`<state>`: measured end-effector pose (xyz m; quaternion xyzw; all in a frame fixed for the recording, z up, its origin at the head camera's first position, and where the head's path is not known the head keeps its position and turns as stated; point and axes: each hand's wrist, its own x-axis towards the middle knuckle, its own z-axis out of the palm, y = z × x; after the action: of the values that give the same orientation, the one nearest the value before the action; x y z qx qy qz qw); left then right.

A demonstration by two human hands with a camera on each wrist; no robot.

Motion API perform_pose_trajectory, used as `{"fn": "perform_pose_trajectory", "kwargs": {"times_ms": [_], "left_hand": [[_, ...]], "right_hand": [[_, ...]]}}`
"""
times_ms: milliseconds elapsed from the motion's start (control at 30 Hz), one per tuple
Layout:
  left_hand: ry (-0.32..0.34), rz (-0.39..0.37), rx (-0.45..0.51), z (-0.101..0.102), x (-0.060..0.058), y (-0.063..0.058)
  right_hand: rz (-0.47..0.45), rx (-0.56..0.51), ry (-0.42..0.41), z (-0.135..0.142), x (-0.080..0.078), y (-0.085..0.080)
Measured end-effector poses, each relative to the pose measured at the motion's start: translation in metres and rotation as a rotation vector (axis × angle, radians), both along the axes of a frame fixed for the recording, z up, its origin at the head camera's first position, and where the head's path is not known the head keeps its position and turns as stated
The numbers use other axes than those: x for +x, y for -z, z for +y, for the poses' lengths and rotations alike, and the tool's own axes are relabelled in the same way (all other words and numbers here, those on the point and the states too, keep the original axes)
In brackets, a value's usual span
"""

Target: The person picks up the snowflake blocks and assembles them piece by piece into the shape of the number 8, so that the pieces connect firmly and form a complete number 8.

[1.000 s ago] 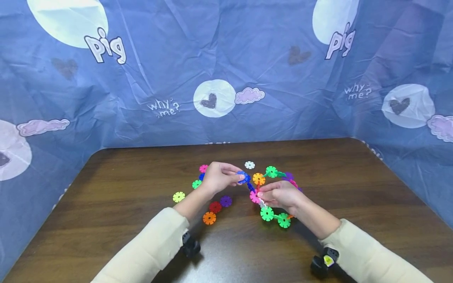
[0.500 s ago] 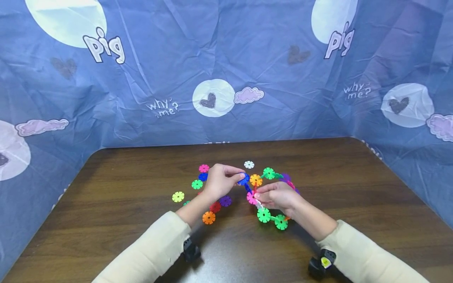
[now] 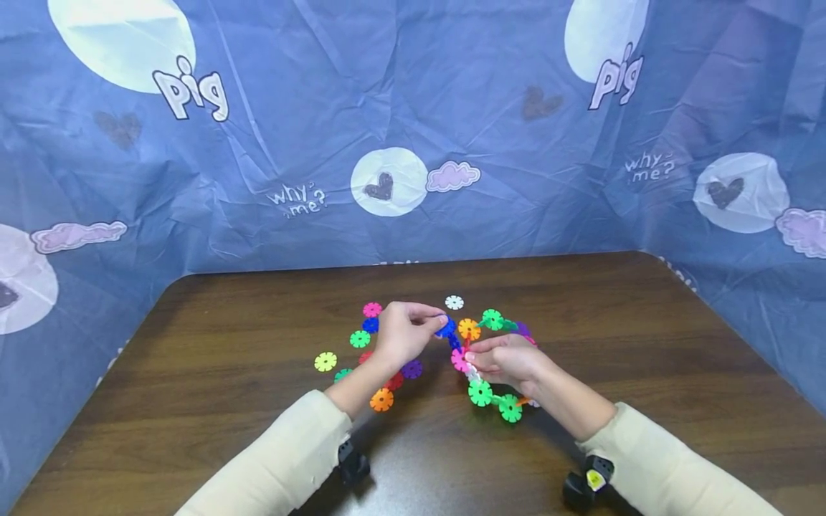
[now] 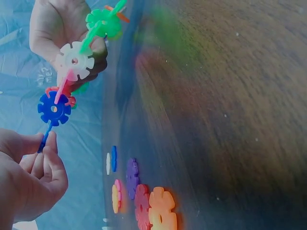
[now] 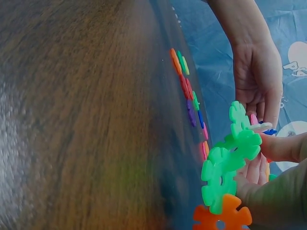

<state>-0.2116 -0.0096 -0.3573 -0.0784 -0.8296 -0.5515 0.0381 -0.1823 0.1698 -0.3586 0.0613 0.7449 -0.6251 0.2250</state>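
My left hand [image 3: 403, 335] pinches a blue notched plastic disc [image 4: 44, 141] between thumb and fingers, edge-on in the left wrist view. That disc slots into a second blue disc [image 4: 53, 109], the end of a curved chain of interlocking discs. Thumb and fingers of my right hand [image 3: 513, 358] grip the chain at a pink disc [image 3: 459, 360]. Beyond the pink one come a white disc [image 4: 74, 61], green discs [image 3: 480, 393] and an orange disc [image 5: 223, 213]. On its far side the chain shows another orange disc [image 3: 469, 329] and a green disc [image 3: 492, 319]; my right hand hides part of it.
Loose discs lie on the brown table [image 3: 258, 430] around my left forearm: yellow [image 3: 325, 362], green [image 3: 360, 339], pink [image 3: 371, 309], purple [image 3: 412, 369] and orange [image 3: 381, 400] among them. A single white disc [image 3: 454, 302] lies behind the hands. A blue printed cloth [image 3: 258, 143] hangs behind the table.
My right hand and the chain have shifted slightly left and toward me. My left hand keeps its pinch on the blue disc, nearly in the same place.
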Motion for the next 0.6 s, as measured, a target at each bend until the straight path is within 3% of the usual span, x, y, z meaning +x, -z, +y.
{"fn": "perform_pose_trajectory", "kwargs": {"times_ms": [233,467,600], "left_hand": [[0.007,-0.013,0.046,-0.0001,0.0010,0.0025],[0.002,0.010,0.026,-0.0008,-0.0003,0.0046],[0.009,-0.036,0.025,-0.0004,0.0004,0.0068]], "right_hand": [[-0.018,-0.018,-0.006,0.0007,0.0002,0.0014],[-0.008,-0.046,-0.004,-0.0008,-0.0003,0.0021],[0.004,-0.053,0.010,-0.0014,0.0005,0.0021]]}}
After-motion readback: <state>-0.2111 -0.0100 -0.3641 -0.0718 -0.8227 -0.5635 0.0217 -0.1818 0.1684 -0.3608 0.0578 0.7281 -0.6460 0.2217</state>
